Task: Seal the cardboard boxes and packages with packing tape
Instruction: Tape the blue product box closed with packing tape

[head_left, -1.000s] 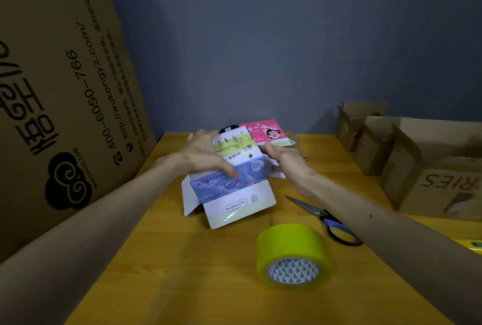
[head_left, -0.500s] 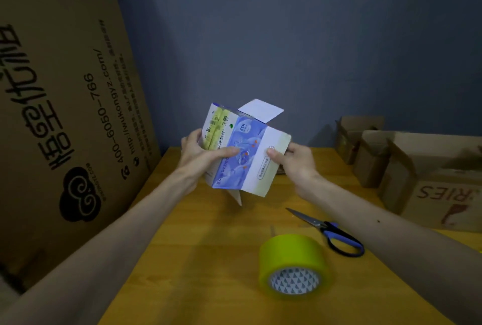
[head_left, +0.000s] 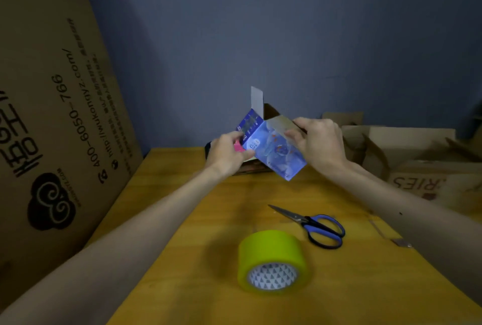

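In the head view, both hands hold a small blue printed box [head_left: 273, 152] in the air above the far part of the yellow wooden table [head_left: 182, 259]. The left hand [head_left: 229, 155] is closed on the left lower end of the box, with the thumb on the front face and the fingers curled behind it. The right hand [head_left: 317, 142] is closed on the upper right edge, where its fingertips pinch a pale flap. The box is tilted, with one corner pointing down toward the table. One white flap [head_left: 257, 99] stands up from the top of the box, above and between the two grips. Something pink [head_left: 238, 146] shows just beside the left thumb; I cannot tell what it is.

Below the grips, nearer to the person, a roll of yellow-green packing tape [head_left: 272, 259] stands on its edge on the table. The blue-handled scissors [head_left: 317, 225] lie closed just right of the roll, under the right forearm. Open brown cardboard boxes [head_left: 417, 157] stand to the right of the right hand. A large printed carton [head_left: 52, 116] leans left of the left arm.
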